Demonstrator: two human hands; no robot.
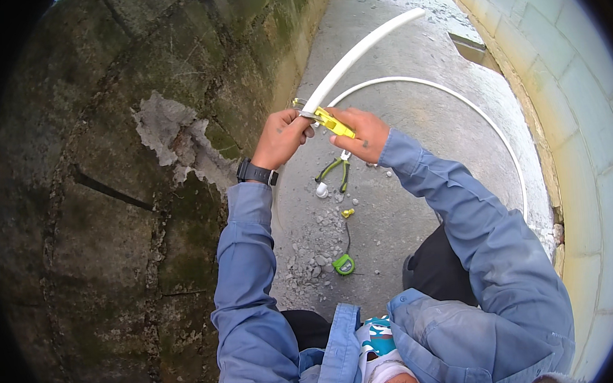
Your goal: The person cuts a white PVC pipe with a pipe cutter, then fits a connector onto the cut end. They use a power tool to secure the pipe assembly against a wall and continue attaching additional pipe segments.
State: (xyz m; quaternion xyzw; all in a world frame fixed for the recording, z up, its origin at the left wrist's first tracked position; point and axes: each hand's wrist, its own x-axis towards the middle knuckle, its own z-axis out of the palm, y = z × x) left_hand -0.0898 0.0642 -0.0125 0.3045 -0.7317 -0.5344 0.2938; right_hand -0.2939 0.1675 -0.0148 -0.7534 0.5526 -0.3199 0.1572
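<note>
A bendy white pipe rises from my left hand and curves away to the far right. The fingers of that hand are closed around it near its lower part. In my right hand is a yellow pipe cutter, its metal jaw against the pipe just beside my left fingers. I cannot tell whether the blade has entered the pipe. A long loop of white pipe sweeps from behind my right hand round to the right. Below my hands, green-and-black pliers lie on the concrete.
Near the pliers are a white fitting and a small yellow brass-like piece. Closer to me sits a green tape measure beside rubble. A mossy wall with a broken patch stands left, a pale block wall right.
</note>
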